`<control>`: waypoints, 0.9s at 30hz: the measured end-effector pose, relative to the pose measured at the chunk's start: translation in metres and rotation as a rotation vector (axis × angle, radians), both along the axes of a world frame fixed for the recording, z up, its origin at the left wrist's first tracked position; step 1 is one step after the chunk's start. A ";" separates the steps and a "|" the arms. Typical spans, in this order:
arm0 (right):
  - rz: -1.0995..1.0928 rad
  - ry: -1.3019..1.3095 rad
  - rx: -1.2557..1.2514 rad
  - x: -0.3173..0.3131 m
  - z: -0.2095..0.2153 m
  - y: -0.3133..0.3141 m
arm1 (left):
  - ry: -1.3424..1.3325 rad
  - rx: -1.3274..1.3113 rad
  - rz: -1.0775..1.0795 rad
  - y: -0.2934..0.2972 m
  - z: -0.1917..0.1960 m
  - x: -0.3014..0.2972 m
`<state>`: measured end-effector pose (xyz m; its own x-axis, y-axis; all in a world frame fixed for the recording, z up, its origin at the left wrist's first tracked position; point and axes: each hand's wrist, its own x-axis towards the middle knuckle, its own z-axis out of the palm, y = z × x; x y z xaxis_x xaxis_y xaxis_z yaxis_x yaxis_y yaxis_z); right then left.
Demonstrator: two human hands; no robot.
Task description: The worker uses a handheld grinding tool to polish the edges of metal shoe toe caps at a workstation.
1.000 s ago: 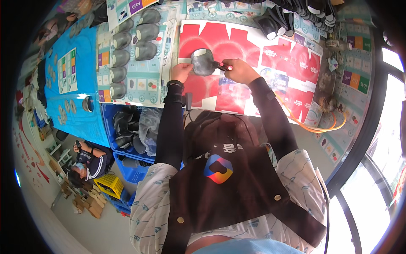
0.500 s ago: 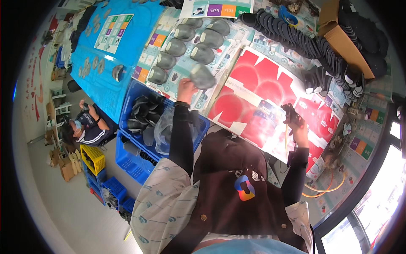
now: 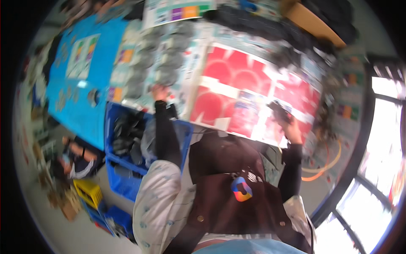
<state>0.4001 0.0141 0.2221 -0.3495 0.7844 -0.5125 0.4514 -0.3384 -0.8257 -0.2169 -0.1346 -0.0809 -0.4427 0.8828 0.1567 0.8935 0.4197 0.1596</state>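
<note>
- Two bare hands work over the near side of the bench [image 3: 226,36], both smeared by motion blur.
- On the left, the left hand [image 3: 160,92] is at the near end of the right-hand row of rounded dark pieces [image 3: 166,77]; whether its grip pinches one or is spread, I cannot tell.
- On the right, the right hand [image 3: 291,128] has its grip closed around a dark object [image 3: 279,112] above the red printed sheet [image 3: 207,103].
- The step in hand looks like placing or adjusting a piece by the left hand; the next move seems to call for a light, accurate touch, since the neighbours lie close.
- Left of the apron [image 3: 228,203], a blue crate [image 3: 109,131] holds dark parts and a clear bag [image 3: 148,139].
- Farther over the bench, the pieces stand in two rows, left of the red sheet.
- Along the far edge lie a dark pile [image 3: 253,23] and an open cardboard box [image 3: 315,23].
- Out in the room, a seated person [image 3: 82,158] is left, near a yellow crate [image 3: 88,192] and a blue-covered table [image 3: 78,110]; bright glass panels [image 3: 372,139] stand right.
</note>
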 end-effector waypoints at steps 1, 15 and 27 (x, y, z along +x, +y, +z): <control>-0.026 -0.052 -0.008 0.007 0.000 -0.001 | 0.029 -0.159 -0.074 -0.005 -0.007 -0.007; -0.240 0.170 -0.015 0.150 -0.007 0.025 | -1.062 0.126 0.026 0.342 0.111 0.431; -0.367 0.218 -0.139 0.259 -0.019 0.021 | -0.608 -0.144 -0.425 0.313 0.170 0.447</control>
